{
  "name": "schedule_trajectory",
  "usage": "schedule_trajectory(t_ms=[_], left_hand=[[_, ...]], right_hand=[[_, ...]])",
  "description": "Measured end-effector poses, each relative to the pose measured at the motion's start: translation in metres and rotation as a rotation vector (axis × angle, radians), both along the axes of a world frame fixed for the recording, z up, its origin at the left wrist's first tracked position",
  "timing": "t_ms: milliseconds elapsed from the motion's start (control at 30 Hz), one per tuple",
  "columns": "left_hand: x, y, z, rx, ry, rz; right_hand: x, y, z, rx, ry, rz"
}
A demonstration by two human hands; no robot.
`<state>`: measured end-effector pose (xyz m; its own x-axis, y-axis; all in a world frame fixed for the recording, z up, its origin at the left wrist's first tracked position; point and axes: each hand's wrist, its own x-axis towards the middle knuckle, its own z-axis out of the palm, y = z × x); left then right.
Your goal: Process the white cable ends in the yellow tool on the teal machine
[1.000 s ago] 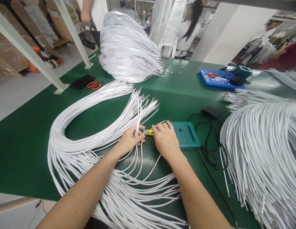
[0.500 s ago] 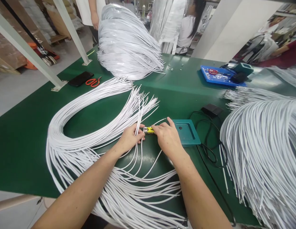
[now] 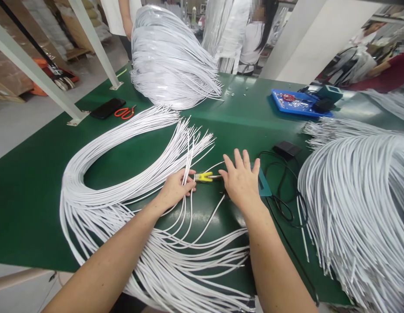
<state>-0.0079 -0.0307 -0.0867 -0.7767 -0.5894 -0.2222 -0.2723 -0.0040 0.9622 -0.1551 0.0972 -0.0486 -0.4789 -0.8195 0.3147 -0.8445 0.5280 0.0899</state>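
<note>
My left hand (image 3: pixel 176 188) is closed, its fingertips pinching several white cables (image 3: pixel 190 156) that run up past the fingers. At those fingertips is a small yellow clip-like piece (image 3: pixel 204 176) with a metal end, its exact kind unclear. A thin metal part extends from it toward my right hand (image 3: pixel 241 180). This hand is spread flat with fingers apart, over the near side of a teal tray (image 3: pixel 263 184), which it partly hides. A loose cable end lies just below its thumb. Under both forearms spreads a fan of white cables (image 3: pixel 176 265).
A curved cable bundle (image 3: pixel 73 174) lies left, and a large coil (image 3: pixel 169 56) stands behind it. Red-handled scissors (image 3: pixel 124 113) and a black phone (image 3: pixel 107 108) lie far left. At right are a blue tray (image 3: pixel 283 108), a black box (image 3: pixel 286 150) with cord, and another cable bundle (image 3: pixel 348 187). People stand beyond.
My right hand has let go of the yellow piece, moved right and spread its fingers over the teal tray. My left hand stays in place, pinching the cables.
</note>
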Motion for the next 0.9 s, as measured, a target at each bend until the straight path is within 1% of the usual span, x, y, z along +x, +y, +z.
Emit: schedule_trajectory(t_ms=[133,333,433,500,567,600,633,667,700,733,767,800,900], left_hand=[[0.001,0.0,0.004,0.001,-0.008,0.003],[0.006,-0.005,-0.002,0.036,0.026,0.015],[0.009,-0.007,0.0,0.063,0.053,0.022],[0.01,-0.007,0.004,0.094,0.075,0.031],[0.012,-0.008,0.007,0.143,0.105,0.039],[0.012,-0.008,0.008,0.171,0.12,0.042],[0.013,-0.008,0.009,0.201,0.134,0.043],[0.013,-0.008,0.009,0.228,0.147,0.041],[0.014,-0.008,0.01,0.251,0.158,0.035],[0.014,-0.009,0.01,0.268,0.166,0.027],[0.015,-0.009,0.01,0.283,0.173,0.018],[0.015,-0.009,0.011,0.3,0.178,0.015],[0.015,-0.011,0.012,0.378,0.189,0.042]], right_hand=[[-0.002,0.0,-0.004,0.05,-0.014,-0.04],[-0.001,0.001,-0.008,0.048,-0.009,-0.043],[-0.002,0.0,-0.006,0.018,-0.012,-0.036],[0.002,-0.001,-0.001,-0.041,-0.029,-0.016],[0.013,-0.003,0.007,-0.104,-0.107,0.069],[0.021,-0.005,0.012,-0.117,-0.174,0.149],[0.031,-0.006,0.015,-0.1,-0.261,0.263],[0.041,-0.007,0.018,-0.053,-0.348,0.392],[0.052,-0.008,0.019,0.03,-0.416,0.53],[0.063,-0.009,0.019,0.124,-0.459,0.63],[0.072,-0.01,0.019,0.211,-0.473,0.665],[0.08,-0.011,0.018,0.286,-0.473,0.664],[0.092,-0.011,0.017,0.461,-0.486,0.559]])
